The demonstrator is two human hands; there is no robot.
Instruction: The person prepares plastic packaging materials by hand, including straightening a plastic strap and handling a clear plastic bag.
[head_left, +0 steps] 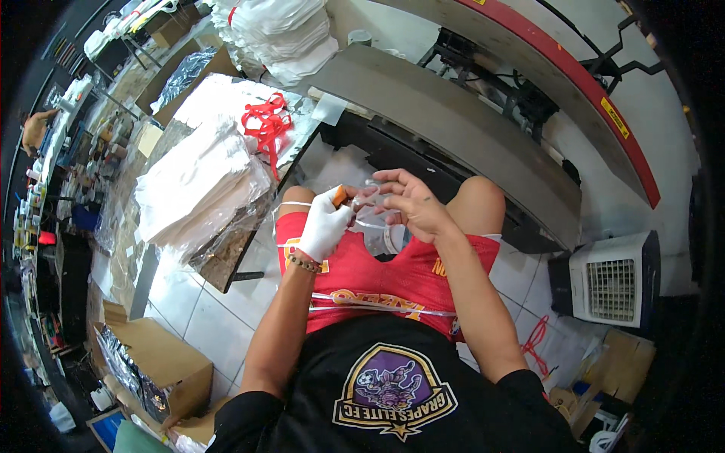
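Observation:
My left hand (323,225), in a white glove, is closed on a small orange object (340,195), with bare fingertips showing beside it. My right hand (421,215) is bare, its fingers curved and apart, close to the left one. Thin white and clear material (371,223) hangs between the hands; whether the right fingers touch it is hard to tell. Below it, between my knees in red shorts, is a pale, partly hidden round item (389,240). Left of my hands, stacked white sheets (189,181) in clear plastic lie on a worktable, beside tangled red ribbon (268,124).
A large press with a grey platen (423,113) and red-edged top (563,72) stands ahead. An air cooler (612,279) is on the right, red cord (535,343) on the tiled floor. Cardboard boxes (177,362) sit lower left; a person (34,132) is at the far left.

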